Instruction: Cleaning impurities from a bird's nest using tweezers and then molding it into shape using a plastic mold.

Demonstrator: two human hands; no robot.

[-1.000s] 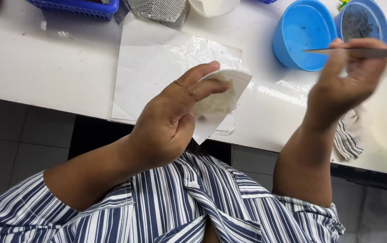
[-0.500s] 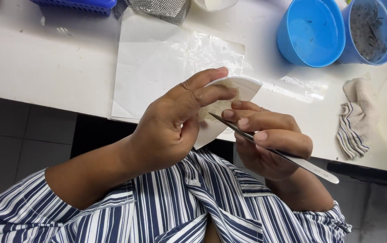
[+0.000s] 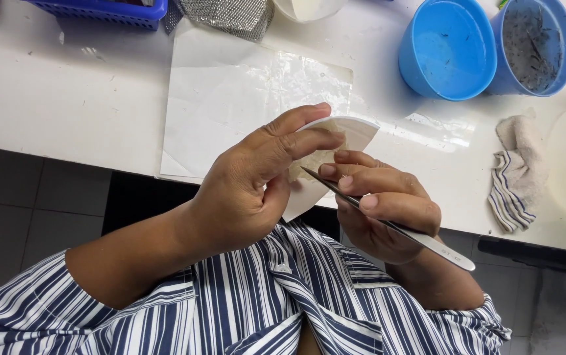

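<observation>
Head view: both hands work on a small white dish above the table edge.

Pale, ragged material lies in the white dish [image 3: 355, 131], its kind unclear and partly hidden by fingers. Left hand [image 3: 250, 190] clamps the dish between thumb and fingers; right hand [image 3: 381, 210] pinches metal tweezers [image 3: 388, 223], tips at the material. Beyond lie a plastic sheet [image 3: 230, 98], two blue bowls [image 3: 447, 49], a striped rag [image 3: 516, 171]; a blue basket [image 3: 99, 10] is cut off by the frame.

Pale curved white piece [image 3: 355, 135] held tilted, steel tweezers [image 3: 388, 223] tip touching it.
</observation>
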